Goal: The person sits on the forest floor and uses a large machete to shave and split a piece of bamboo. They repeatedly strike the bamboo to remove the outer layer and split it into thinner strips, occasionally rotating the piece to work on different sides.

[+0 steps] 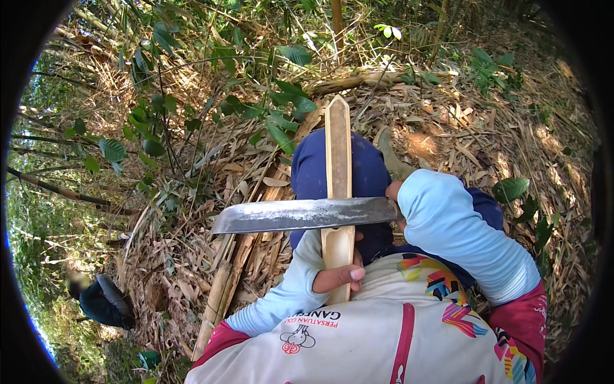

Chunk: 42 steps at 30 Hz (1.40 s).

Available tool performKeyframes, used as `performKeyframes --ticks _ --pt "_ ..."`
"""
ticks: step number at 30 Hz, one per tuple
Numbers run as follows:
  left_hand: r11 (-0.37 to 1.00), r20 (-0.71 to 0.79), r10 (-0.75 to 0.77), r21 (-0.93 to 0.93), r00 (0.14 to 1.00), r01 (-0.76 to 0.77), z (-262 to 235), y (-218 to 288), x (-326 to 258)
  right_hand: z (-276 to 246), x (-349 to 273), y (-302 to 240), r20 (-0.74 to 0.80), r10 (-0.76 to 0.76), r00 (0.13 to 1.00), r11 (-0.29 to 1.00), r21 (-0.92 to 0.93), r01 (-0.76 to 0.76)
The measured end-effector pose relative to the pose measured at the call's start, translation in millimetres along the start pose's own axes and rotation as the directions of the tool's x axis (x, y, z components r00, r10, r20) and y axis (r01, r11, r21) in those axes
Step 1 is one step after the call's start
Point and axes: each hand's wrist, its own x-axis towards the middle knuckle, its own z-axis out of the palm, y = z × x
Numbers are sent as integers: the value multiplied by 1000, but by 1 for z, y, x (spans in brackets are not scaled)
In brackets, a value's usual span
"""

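Observation:
My left hand [339,278] is closed around the lower end of a split bamboo piece [339,150], its thumb lying across the pale hollow side. The piece points away from me over my dark blue trouser knee, and its far end is cut to a point. Across it lies the broad steel blade of a machete [275,216], its tip toward the left. At the blade's right end my right hand [396,195] grips the machete; the light blue sleeve hides most of that hand and the handle. Blade and bamboo appear to touch, edge toward me.
Dry leaves and bamboo litter [460,134] cover the ground. A long bamboo pole [220,294] lies left of my legs, with leafy shrubs [153,128] beyond. A person in dark clothing [105,304] is at the far left. A log [358,82] lies ahead.

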Motion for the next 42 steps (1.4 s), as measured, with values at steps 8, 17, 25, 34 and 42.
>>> performKeyframes --ticks 8,17,25,34,42 --pt "1000 12 -2 -1 1000 2 0 -1 0 11 8 1 -204 -13 979 1000 -10 12" --pt "1000 65 30 -12 997 -29 -4 -3 0 0 32 2 -75 113 991 989 -92 -119" --pt "999 44 30 -23 999 -29 -4 1 1 -37 74 24 -13 229 973 973 -27 -229" --pt "999 119 48 -30 992 -45 -11 -5 -1 -14 96 93 -460 272 845 909 412 -69" --pt "989 136 88 -128 987 -71 -18 -14 2 30 32 41 -534 194 823 756 616 221"
